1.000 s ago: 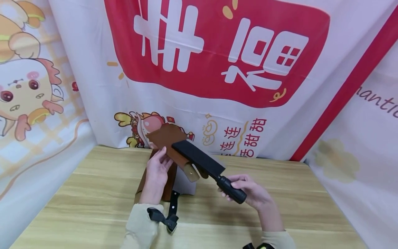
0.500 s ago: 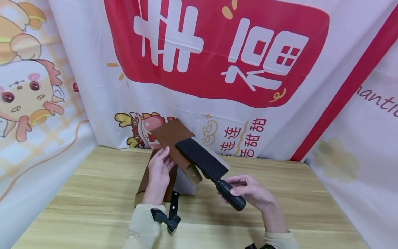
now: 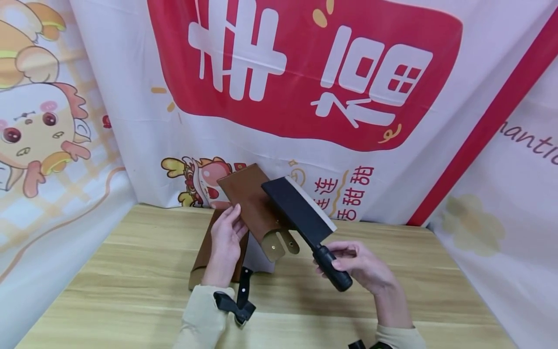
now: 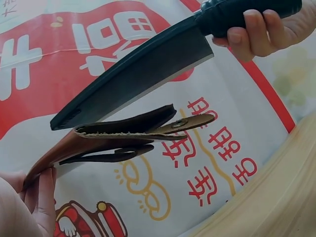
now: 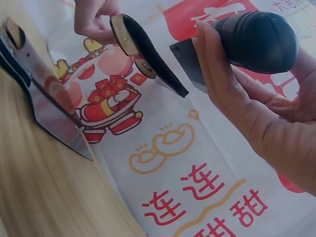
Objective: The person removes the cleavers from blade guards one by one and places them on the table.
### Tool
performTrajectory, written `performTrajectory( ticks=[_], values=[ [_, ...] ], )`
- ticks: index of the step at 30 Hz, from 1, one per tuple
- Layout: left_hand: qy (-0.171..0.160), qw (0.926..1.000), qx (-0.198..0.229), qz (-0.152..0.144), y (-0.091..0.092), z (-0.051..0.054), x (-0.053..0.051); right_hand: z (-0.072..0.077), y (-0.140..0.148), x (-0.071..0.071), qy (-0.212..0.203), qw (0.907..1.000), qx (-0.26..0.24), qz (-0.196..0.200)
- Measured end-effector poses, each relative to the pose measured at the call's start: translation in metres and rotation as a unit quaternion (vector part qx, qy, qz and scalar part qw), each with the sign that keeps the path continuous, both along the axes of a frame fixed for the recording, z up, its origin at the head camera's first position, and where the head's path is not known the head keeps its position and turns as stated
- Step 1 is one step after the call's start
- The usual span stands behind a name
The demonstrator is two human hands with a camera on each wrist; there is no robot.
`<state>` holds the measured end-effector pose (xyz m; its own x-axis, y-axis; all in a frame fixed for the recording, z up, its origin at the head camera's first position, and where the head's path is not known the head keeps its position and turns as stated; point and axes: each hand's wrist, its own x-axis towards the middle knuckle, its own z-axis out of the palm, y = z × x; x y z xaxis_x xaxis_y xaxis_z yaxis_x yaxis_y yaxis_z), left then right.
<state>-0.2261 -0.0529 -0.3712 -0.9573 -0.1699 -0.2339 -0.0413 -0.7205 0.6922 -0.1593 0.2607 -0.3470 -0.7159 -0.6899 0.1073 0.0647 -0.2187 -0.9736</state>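
Observation:
My left hand pinches a brown leather knife sheath along its left edge and holds it raised and tilted. Its mouth, with snap straps hanging loose, faces down to the right. My right hand grips a cleaver by its black handle. The cleaver's dark blade is bare, with a pale cutting edge, and overlaps the sheath's right side in the head view. In the left wrist view that blade passes above the sheath, outside its opening.
On the wooden table, behind my left wrist, lies a second brown sheath. Beside it is another cleaver with a riveted black handle and a bare metal blade. A printed cloth hangs along the table's back edge.
The cleaver has moved right and slightly upward off the sheath, uncovering more of the leather and its straps. The sheath has turned more upright and shifted slightly right. Both hands keep their hold.

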Motion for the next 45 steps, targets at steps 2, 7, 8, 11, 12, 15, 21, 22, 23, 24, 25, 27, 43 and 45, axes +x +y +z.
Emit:
performTrajectory(
  ticks=[2,7,8,11,12,15,21,22,23,24,25,27,43,45],
  values=[
    [0.002,1.0000,0.001,-0.001,0.001,0.000,0.000,0.001,0.000,0.000,0.000,0.9999,0.001,-0.011],
    [0.004,1.0000,0.003,-0.004,0.003,0.000,-0.002,0.002,-0.002,0.000,-0.020,0.9984,0.014,-0.051],
    [0.004,1.0000,0.002,-0.005,0.003,0.000,-0.002,0.003,-0.003,0.000,-0.026,0.9978,0.015,-0.058],
    [0.006,0.9999,-0.001,-0.012,0.004,0.000,-0.002,0.002,-0.004,-0.001,-0.043,0.9958,0.013,-0.080],
    [0.007,0.9999,-0.002,-0.014,0.004,0.000,-0.002,0.001,-0.005,-0.001,-0.046,0.9952,0.011,-0.085],
    [0.007,0.9998,-0.003,-0.019,0.006,0.000,-0.002,-0.004,-0.005,-0.003,-0.048,0.9945,0.004,-0.093],
    [0.003,0.9996,-0.014,-0.027,0.012,-0.001,-0.002,-0.008,-0.003,-0.006,-0.046,0.9943,-0.017,-0.095],
    [0.002,0.9995,-0.016,-0.028,0.013,-0.001,-0.001,-0.008,-0.002,-0.005,-0.046,0.9941,-0.020,-0.096],
    [0.003,0.9994,-0.017,-0.029,0.013,-0.001,-0.001,-0.008,-0.001,-0.005,-0.046,0.9940,-0.020,-0.097],
    [0.003,0.9994,-0.019,-0.029,0.014,-0.001,0.000,-0.008,-0.001,-0.005,-0.045,0.9939,-0.021,-0.098],
    [0.004,0.9993,-0.021,-0.030,0.015,-0.001,0.000,-0.009,0.000,-0.005,-0.045,0.9938,-0.021,-0.100],
    [0.006,0.9991,-0.026,-0.033,0.017,-0.002,0.000,-0.009,0.001,-0.005,-0.043,0.9935,-0.018,-0.104],
    [0.002,0.9956,-0.073,-0.059,0.038,-0.012,0.004,-0.017,0.023,0.001,-0.063,0.9851,0.025,-0.158],
    [0.003,0.9950,-0.078,-0.063,0.042,-0.015,0.004,-0.019,0.025,0.002,-0.065,0.9844,0.030,-0.161]
  ],
)
